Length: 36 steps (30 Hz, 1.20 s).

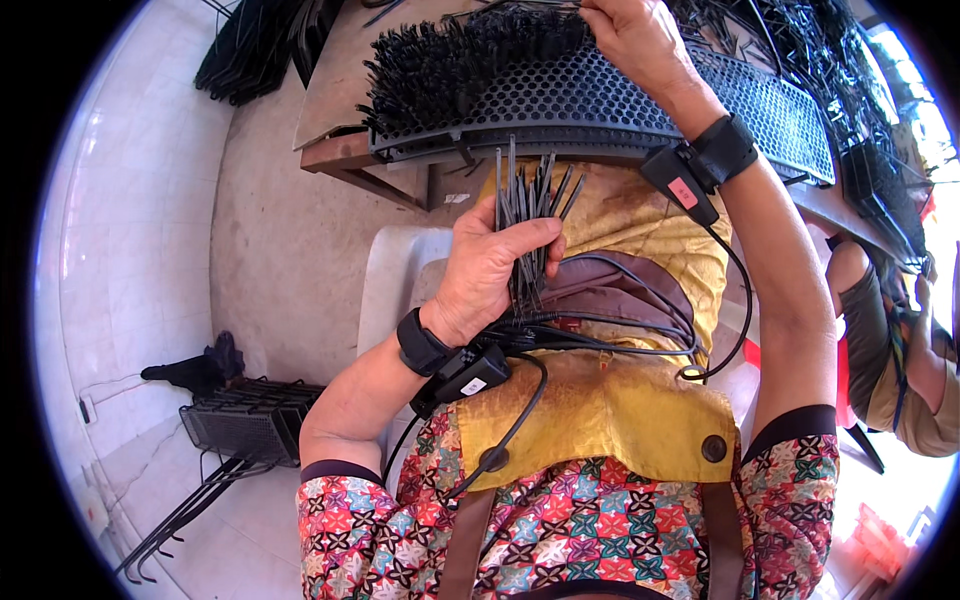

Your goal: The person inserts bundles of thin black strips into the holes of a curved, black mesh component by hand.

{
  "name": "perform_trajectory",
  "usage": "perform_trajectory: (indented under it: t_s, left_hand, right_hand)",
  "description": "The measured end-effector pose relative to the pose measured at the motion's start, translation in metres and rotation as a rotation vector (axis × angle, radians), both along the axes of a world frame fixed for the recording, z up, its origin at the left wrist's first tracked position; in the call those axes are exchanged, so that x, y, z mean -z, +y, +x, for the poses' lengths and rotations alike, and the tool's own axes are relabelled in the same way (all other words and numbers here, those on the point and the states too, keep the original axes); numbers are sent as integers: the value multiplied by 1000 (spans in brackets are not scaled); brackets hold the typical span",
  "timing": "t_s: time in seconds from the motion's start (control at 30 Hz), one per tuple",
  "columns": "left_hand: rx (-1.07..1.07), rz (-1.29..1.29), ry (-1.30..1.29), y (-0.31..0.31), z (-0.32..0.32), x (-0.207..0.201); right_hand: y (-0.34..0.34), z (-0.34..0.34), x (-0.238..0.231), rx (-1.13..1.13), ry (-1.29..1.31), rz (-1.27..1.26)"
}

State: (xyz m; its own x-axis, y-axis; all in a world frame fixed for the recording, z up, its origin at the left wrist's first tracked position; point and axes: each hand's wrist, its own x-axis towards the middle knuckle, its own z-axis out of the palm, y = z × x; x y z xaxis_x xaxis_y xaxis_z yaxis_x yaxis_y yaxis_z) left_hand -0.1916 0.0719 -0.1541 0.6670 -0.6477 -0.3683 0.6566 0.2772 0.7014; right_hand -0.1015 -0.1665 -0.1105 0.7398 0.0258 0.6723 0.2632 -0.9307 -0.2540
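Note:
My left hand (pixel 478 262) is closed around a loose bundle of thin dark rods (pixel 517 195), held above my lap with their tips pointing away from me. Over the far side of a grey perforated tray (pixel 745 88), my right hand (pixel 640 45) has its fingers pinched together. The top edge of the picture cuts off that hand, and what it pinches cannot be made out. Many black rods (pixel 440 70) stand upright, packed closely in the tray's holes at the left. The holes farther right show bare.
The tray rests on a table (pixel 335 95). More dark rods (pixel 800 45) lie piled at the far right. A black mesh rack (pixel 240 425) is on the floor at left. Cables (pixel 640 345) cross my yellow apron (pixel 590 400). Another person (pixel 890 330) sits at right.

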Motion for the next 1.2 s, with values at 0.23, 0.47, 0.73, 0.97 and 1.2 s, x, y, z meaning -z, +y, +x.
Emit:
perform_trajectory:
  t_s: [0.23, 0.47, 0.73, 0.97, 1.2]
  left_hand:
    - [-48, -21, -39, -4, -4, -4]
    - [9, 31, -83, -2, -3, -2]
    - [26, 14, -88, -5, -6, 4]
    - [67, 134, -239, -6, -10, 3]
    - [106, 121, -255, -8, -12, -2]
  right_hand:
    - [-1, 3, -1, 47, 294, -31]
    - [20, -69, 12, -92, 355, 439]
    - [47, -107, 5, -376, 371, 515]
    - [64, -106, 4, -277, 670, 667]
    - [59, -112, 16, -363, 762, 1084]
